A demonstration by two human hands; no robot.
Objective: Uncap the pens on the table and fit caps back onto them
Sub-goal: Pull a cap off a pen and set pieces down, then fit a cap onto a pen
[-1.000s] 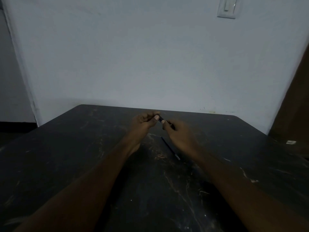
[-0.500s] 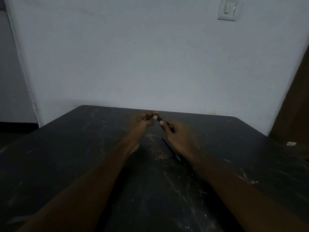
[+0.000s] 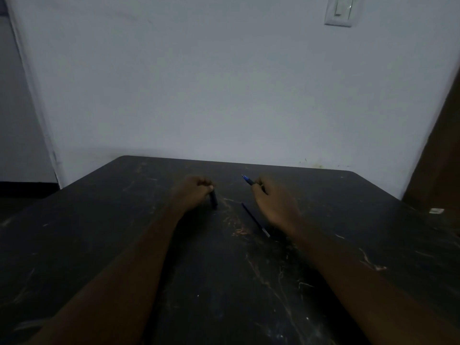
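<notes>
My right hand (image 3: 273, 202) grips an uncapped pen (image 3: 249, 181) whose blue tip points up and to the left. A dark pen cap (image 3: 213, 200) hangs downward from the fingers of my left hand (image 3: 195, 192), just above the table. The two hands are apart, roughly a hand's width between them. A second dark pen (image 3: 255, 219) lies slanted on the black table (image 3: 224, 282), just left of my right wrist, its pale end toward me.
The table is black and scratched, its far edge against a white wall. A light switch (image 3: 339, 10) sits high on the wall. A brown door or panel (image 3: 438, 175) stands at the right, with a small white object (image 3: 436, 210) near the table's right edge.
My hands were together on the capped pen. They have pulled apart: the cap came off in my left hand, and the pen's blue tip now shows in my right.
</notes>
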